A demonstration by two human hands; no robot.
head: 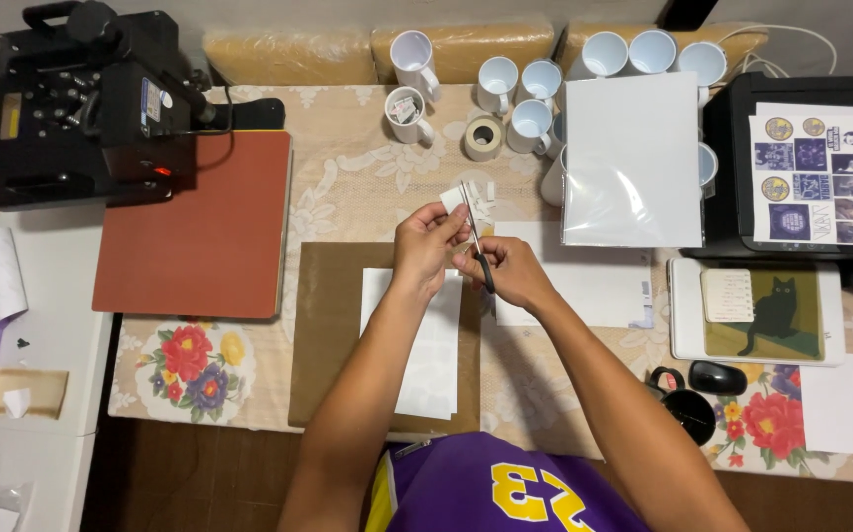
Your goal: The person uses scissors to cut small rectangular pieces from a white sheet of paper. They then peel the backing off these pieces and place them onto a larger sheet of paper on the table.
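**Scissors working through a small paper cut-out**

At the centre of the frame, just above the brown board (pixel 328 335), the left hand (pixel 424 246) pinches a small white paper piece (pixel 466 200) by its lower edge, grip closed on it. The paper looks light, thin and floppy, likely to bend or tear, so a hold close to the cut line suits it. The right hand (pixel 501 271) is clamped on the dark handles of the scissors (pixel 474 234), blades pointing up into the paper. Both forearms rise from the lower edge, wrists angled inward over the surface (pixel 367 177), white mugs (pixel 505 94) well beyond
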